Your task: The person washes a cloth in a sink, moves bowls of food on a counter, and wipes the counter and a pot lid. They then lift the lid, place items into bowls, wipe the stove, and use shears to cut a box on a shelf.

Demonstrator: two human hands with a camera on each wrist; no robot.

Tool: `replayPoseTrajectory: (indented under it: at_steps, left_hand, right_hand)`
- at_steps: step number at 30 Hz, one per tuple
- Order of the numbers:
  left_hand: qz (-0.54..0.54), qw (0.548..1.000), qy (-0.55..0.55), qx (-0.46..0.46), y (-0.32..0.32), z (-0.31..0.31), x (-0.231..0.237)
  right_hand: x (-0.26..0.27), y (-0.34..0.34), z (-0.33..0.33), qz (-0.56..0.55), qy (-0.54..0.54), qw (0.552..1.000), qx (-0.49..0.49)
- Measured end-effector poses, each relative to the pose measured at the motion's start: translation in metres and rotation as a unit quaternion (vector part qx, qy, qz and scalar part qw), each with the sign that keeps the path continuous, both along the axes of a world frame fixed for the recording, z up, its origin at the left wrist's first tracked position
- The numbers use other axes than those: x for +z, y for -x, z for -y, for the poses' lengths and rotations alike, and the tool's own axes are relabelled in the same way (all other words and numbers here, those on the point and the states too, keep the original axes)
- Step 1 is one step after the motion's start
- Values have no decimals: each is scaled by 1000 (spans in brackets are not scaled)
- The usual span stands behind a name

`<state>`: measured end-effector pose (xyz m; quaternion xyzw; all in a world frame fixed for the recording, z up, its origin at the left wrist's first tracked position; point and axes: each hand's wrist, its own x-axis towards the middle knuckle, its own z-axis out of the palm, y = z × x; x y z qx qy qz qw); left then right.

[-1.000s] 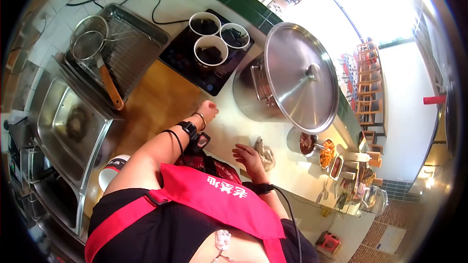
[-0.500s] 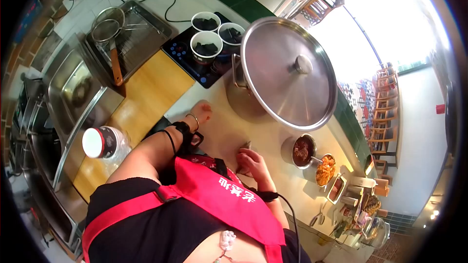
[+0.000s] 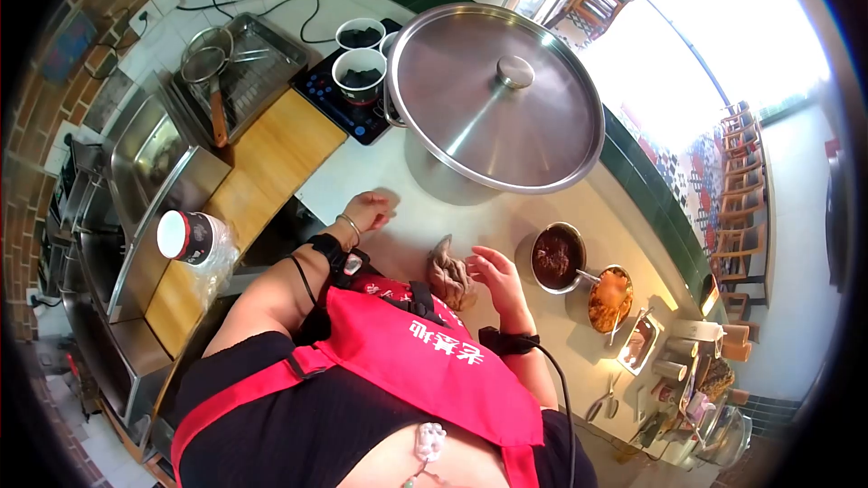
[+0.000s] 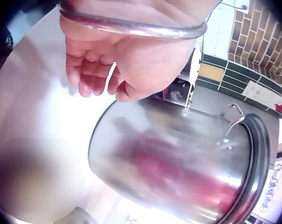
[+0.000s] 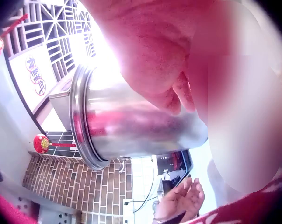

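In the head view my left hand (image 3: 369, 210), with a bangle at the wrist, hovers over the pale counter in front of a large lidded stockpot (image 3: 497, 99). Its fingers are loosely curled with nothing in them, as the left wrist view also shows. A crumpled grey-brown cloth (image 3: 449, 276) lies on the counter close to my apron. My right hand (image 3: 495, 273) is just to the right of this cloth, fingers relaxed and fingertips right beside it. In the right wrist view the right hand (image 5: 155, 60) partly covers the steel pot (image 5: 136, 126), and a blurred patch hides some of its fingers.
Right of the pot stand a pan of dark red sauce (image 3: 558, 258) and a bowl of orange food (image 3: 610, 298). Paper cups (image 3: 359, 77) sit on an induction hob (image 3: 366, 124). A strainer (image 3: 206, 59) rests on a rack tray; stacked cups (image 3: 187, 237) stand at the left.
My right hand went from the cloth's left side, over it, to its right side. The left hand stays loosely curled. The head view has shifted, bringing the pot nearer.
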<state>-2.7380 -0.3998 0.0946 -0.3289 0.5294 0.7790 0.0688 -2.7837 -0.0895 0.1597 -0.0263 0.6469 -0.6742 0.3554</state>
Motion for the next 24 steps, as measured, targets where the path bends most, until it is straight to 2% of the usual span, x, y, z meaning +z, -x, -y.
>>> replayPoseTrajectory:
  at_steps: [5, 8, 10, 14, 20, 24]
  left_hand:
    - [10, 999, 33, -9, 3, 3, 18]
    - [2, 999, 38, -2, 6, 12, 10]
    - [-4, 1000, 11, -9, 7, 20, -3]
    - [17, 999, 24, -16, 3, 22, 12]
    - [-9, 999, -15, -37, 3, 31, 28]
    - [-29, 997, -44, -54, 3, 36, 44]
  right_hand:
    - [2, 2, 6, -11, -6, 1000, -4]
    - [1, 0, 11, -14, -20, 1000, 9]
    - [-1, 1, 11, -9, -24, 1000, 14]
    - [1, 3, 14, -15, -16, 1000, -8]
    - [6, 2, 17, -29, -12, 999, -12]
    - [15, 5, 16, -31, -15, 998, -55]
